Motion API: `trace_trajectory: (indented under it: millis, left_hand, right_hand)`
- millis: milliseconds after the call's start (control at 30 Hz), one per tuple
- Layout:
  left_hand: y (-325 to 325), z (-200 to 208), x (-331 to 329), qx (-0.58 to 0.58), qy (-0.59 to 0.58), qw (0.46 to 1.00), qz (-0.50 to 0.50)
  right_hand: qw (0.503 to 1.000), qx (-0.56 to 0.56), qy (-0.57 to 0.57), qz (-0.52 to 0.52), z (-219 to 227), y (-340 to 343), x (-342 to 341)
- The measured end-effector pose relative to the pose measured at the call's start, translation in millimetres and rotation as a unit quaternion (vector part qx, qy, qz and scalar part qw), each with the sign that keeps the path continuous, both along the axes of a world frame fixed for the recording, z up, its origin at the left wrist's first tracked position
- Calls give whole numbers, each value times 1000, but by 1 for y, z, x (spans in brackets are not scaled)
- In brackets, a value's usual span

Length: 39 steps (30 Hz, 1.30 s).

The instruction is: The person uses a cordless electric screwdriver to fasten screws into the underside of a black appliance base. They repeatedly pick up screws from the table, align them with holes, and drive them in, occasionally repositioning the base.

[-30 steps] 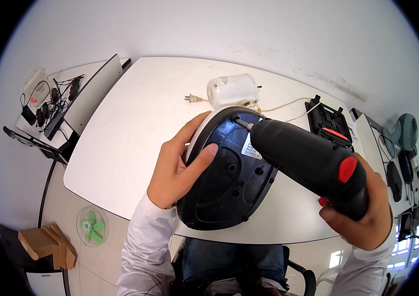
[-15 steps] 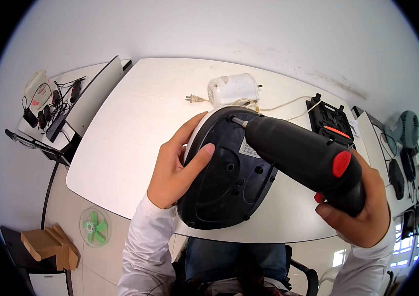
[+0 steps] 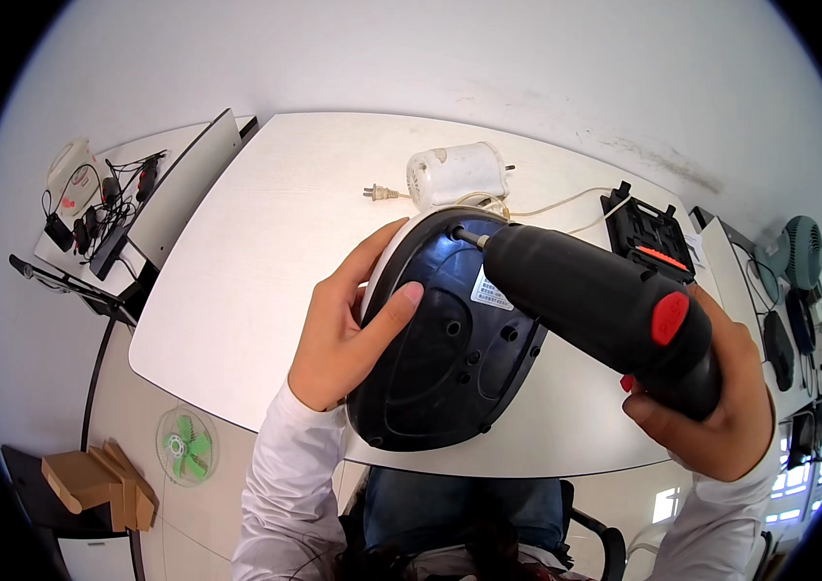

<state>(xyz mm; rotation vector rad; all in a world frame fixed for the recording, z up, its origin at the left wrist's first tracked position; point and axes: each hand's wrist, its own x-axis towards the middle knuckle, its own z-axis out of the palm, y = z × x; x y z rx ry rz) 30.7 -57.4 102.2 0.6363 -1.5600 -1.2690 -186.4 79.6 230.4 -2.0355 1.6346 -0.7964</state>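
Observation:
My left hand (image 3: 346,329) grips the left edge of an oval appliance base (image 3: 421,363), its thumb across the black underside that faces up. A white rim shows along the far left edge. Several round holes and a pale label (image 3: 490,291) mark the underside. In my right hand (image 3: 730,397) is a black cordless screwdriver (image 3: 585,290) with a red button, held by its handle. The metal bit (image 3: 470,237) reaches into a hole near the base's far end; the screw, if any, is hidden. A light shines on the plastic around that hole.
Behind the base, a white motor housing (image 3: 459,174) lies on the white table (image 3: 237,281) with its cord and plug (image 3: 385,194). An opened black tool case (image 3: 648,235) sits at the right. On the floor are a green-bladed fan (image 3: 186,446) and a cardboard box (image 3: 91,480).
A light has come on at the screwdriver's tip and brightens the black base. My right hand and the screwdriver have shifted very slightly right; my left hand stays put.

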Motion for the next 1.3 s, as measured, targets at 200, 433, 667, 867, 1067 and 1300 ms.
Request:
trace_trajectory:
  millis: [200,433,667,867,1067,1300]
  left_hand:
    - [1,2,0,7,-6,1000,1]
    - [0,1,0,0,2,1000,0]
    - [-1,0,0,-2,6,1000,-6]
    - [-1,1,1,7,4,1000,-8]
    - [0,1,0,7,7,1000,-8]
    - [1,2,0,6,5,1000,-5]
  right_hand:
    - [1000,15,-15,-8,1,-1,0]
    - [999,28,-27,-12,1,-1,-1]
    - [999,17,-14,-23,-1,-2,4]
    - [996,51,-46,-59,4,-3,9]
    - [999,26,18,-35,5,-2,9]
    - [999,19,35,-6,9,-5,5]
